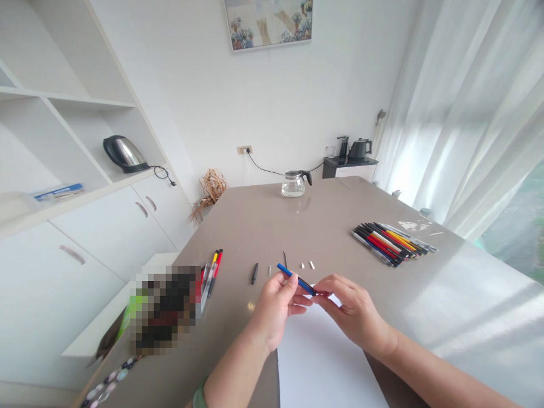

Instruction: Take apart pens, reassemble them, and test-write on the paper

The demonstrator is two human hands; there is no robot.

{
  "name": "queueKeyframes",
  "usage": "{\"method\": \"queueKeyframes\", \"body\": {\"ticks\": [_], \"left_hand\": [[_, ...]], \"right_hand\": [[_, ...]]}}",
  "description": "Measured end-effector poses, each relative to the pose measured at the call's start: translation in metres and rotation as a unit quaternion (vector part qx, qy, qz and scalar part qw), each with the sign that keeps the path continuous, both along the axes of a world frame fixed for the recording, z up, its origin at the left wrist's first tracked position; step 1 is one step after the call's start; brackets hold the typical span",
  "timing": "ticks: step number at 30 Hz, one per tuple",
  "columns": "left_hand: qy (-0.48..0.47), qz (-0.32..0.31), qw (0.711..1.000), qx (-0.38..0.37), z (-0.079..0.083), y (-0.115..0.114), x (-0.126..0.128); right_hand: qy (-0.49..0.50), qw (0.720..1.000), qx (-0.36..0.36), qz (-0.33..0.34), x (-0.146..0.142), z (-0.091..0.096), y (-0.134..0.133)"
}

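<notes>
Blue pen in left hand and right hand

No readable lettering or numbers anywhere.

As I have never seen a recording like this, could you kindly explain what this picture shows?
There is no machine here, just a person's two bare hands, seen by a camera worn on that person's head. The left hand holds a slim blue pen barrel; the right hand has its fingertips closed at the near end. Below is a white paper sheet. On the glossy brown-grey table are a short dark tapered piece, multicoloured pens at right, and a clear glass pot farther back.
</notes>
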State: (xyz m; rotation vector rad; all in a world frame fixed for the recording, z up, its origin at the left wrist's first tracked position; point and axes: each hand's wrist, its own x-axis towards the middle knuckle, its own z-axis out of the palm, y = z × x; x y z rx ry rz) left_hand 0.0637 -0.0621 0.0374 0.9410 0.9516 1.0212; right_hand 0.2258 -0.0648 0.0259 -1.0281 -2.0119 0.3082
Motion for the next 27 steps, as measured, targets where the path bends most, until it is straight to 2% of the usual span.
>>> {"method": "queueKeyframes", "body": {"ticks": [7,11,13,17,21,27], "left_hand": [[0.072,0.000,0.997,0.018,0.000,-0.003,0.006],[0.087,0.004,0.996,0.027,-0.004,-0.001,0.006],[0.091,0.009,0.995,0.032,-0.007,0.001,0.005],[0.114,0.009,0.993,0.034,-0.012,0.006,0.001],[0.122,0.005,0.991,0.044,-0.016,0.008,-0.001],[0.164,-0.002,0.983,0.079,-0.022,0.010,-0.003]], "right_hand": [[-0.029,0.999,-0.032,0.010,-0.002,-0.003,0.001],[-0.047,0.995,-0.073,0.038,0.002,0.004,0.003],[-0.050,0.994,-0.093,0.007,0.008,0.010,0.009],[-0.094,0.982,-0.132,-0.098,0.020,0.011,0.035],[-0.160,0.960,-0.184,-0.137,0.021,0.001,0.064],[-0.198,0.944,-0.204,-0.167,0.007,-0.012,0.089]]}}
